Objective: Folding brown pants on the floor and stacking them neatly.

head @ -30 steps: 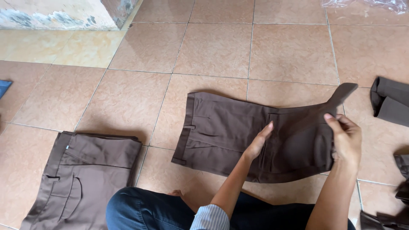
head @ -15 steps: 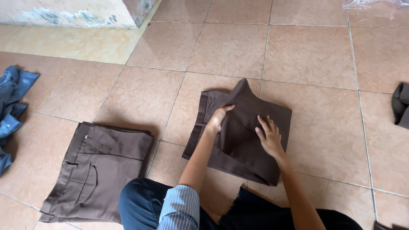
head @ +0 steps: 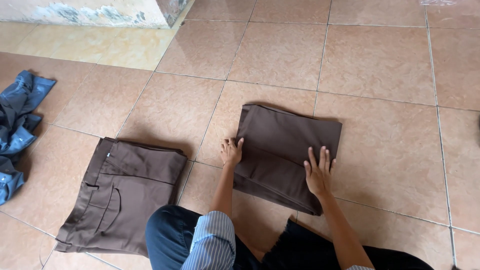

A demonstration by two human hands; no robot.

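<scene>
Brown trousers [head: 287,152] lay on the tiled floor [head: 380,65], folded into a thick, neat square. Half a second before, one pointed end had stuck up from the cloth; now that end was down and the top was flat. A second before, the trousers had been spread wide, so the bundle had become much smaller. The left hand [head: 231,151] rested at the left edge of the bundle, fingers spread, touching the cloth and gripping nothing. The right hand [head: 318,172] lay flat and open on the near right part, pressing down. Both arms reached forward from the person's lap. Another folded brown pair [head: 125,192] lay just to the left, and blue clothes [head: 17,125] sat farther left.
</scene>
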